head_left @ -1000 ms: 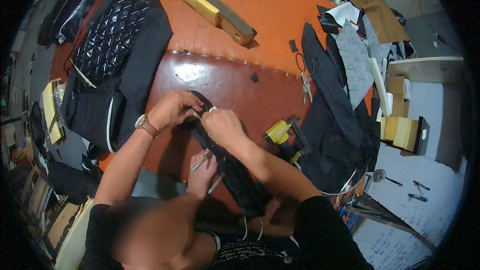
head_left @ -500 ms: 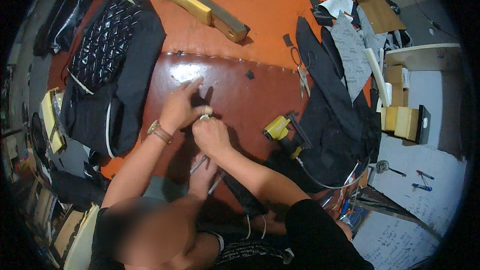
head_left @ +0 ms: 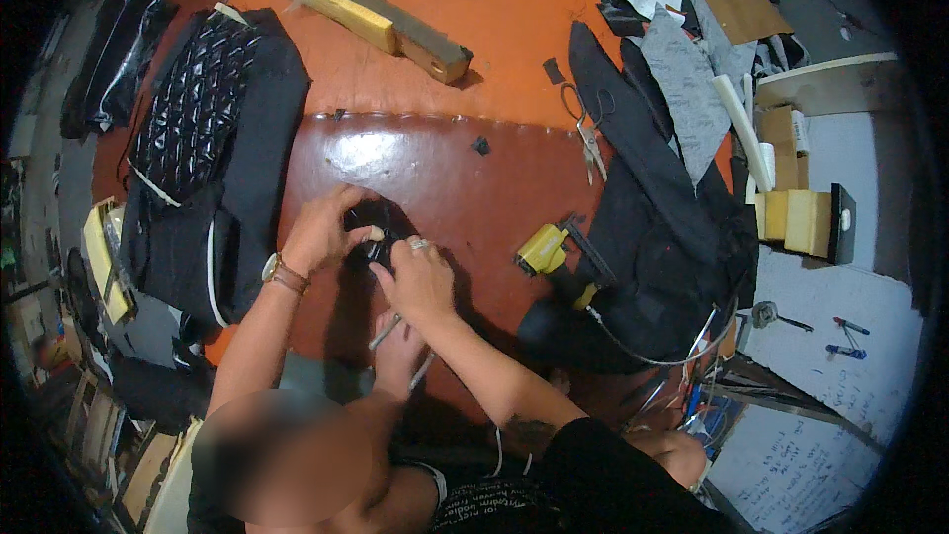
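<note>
My left hand (head_left: pixel 324 229), with a watch on a brown strap at the wrist, curls its fingers and thumb around a piece of shiny black material (head_left: pixel 379 213). Close beside it, my right hand (head_left: pixel 423 279), wearing a ring, bends its fingers down onto the near side of the same piece. Part of the piece is hidden by my hands. Both hands are low over the brown-red covered work surface (head_left: pixel 474 193). Just below my right hand, a thin grey rod-like thing (head_left: pixel 386 332) shows against skin; what it belongs to is unclear.
A yellow and black staple gun (head_left: pixel 544 249) with a hose lies right of my hands, beside black fabric (head_left: pixel 652 267). Scissors (head_left: pixel 587 133) rest beyond it. Left lies a quilted black cover (head_left: pixel 198 99). A long wooden-and-yellow bar (head_left: pixel 371 20) lies at the far side.
The black material now shows between my hands. My left hand's fingers, stretched out before, have curled in. My right hand has turned from a fist to bent, reaching fingers. The view has shifted slightly.
</note>
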A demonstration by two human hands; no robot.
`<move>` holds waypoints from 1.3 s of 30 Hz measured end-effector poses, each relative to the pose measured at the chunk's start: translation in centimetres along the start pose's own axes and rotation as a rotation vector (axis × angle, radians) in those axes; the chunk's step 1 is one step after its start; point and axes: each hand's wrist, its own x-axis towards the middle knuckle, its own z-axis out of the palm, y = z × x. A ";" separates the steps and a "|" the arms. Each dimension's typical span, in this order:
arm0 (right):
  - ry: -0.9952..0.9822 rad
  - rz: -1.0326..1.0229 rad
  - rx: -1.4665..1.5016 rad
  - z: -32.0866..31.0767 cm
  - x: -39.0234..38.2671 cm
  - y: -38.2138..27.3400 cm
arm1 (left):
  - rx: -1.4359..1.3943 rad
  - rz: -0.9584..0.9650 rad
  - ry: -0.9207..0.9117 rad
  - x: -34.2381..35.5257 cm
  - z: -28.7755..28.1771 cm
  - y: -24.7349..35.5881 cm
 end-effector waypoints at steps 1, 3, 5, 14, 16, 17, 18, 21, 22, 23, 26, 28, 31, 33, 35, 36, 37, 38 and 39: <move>-0.007 0.026 0.043 -0.9 -0.5 0.5 | 0.002 0.018 0.029 -0.2 0.0 -0.1; 0.024 0.126 0.180 -1.8 -2.2 2.6 | -0.020 -0.005 0.058 -0.2 -0.1 0.3; 0.084 0.180 0.197 -3.2 -5.3 5.5 | -0.072 -0.101 0.061 -0.1 0.1 0.5; -0.349 0.508 0.177 -6.1 -21.5 12.6 | -0.263 -0.163 -0.049 -0.1 0.7 -1.9; -0.431 0.530 0.164 -6.5 -21.0 12.5 | -0.339 -0.136 -0.051 -0.3 0.9 -2.4; -0.481 0.501 0.174 -7.0 -20.5 12.6 | -0.307 -0.119 -0.033 -0.6 0.6 -2.2; -0.532 0.469 0.181 -7.4 -20.0 12.7 | -0.276 -0.105 -0.013 -1.1 0.2 -2.1; -0.320 0.448 0.061 -9.9 -21.7 9.7 | -0.458 -0.121 0.037 -3.0 -2.9 0.5; -0.255 0.461 0.011 -11.4 -22.5 8.0 | -0.434 -0.024 0.106 -4.1 -5.2 3.2; -0.194 0.453 -0.005 -12.9 -22.6 6.4 | -0.403 0.074 0.185 -5.1 -7.7 5.4; -0.008 0.387 -0.056 -17.1 -22.7 2.1 | -0.460 0.331 0.341 -8.2 -14.3 10.3; 0.127 0.281 -0.101 -19.4 -22.5 -0.2 | -0.541 0.432 0.412 -11.4 -18.9 13.4; 0.299 0.044 -0.074 -22.3 -23.0 -3.7 | -0.503 0.584 0.531 -18.8 -25.6 19.2; 0.354 -0.083 -0.046 -24.7 -24.4 -6.6 | -0.434 0.699 0.619 -24.0 -28.4 22.9; 0.386 -0.184 0.012 -25.3 -25.7 -9.3 | -0.170 0.798 0.731 -29.0 -31.6 26.0; 0.398 -0.229 0.043 -25.5 -26.4 -10.5 | 0.060 0.795 0.780 -32.3 -33.6 28.3; 0.346 -0.231 0.032 -26.0 -27.2 -10.7 | 0.008 0.856 0.783 -33.7 -33.9 30.2; 0.371 -0.327 0.010 -25.5 -27.7 -10.2 | -0.008 0.919 0.763 -35.6 -34.8 32.5; 0.410 -0.432 0.239 -25.6 -28.4 -11.8 | -0.028 0.963 0.733 -37.2 -35.4 34.4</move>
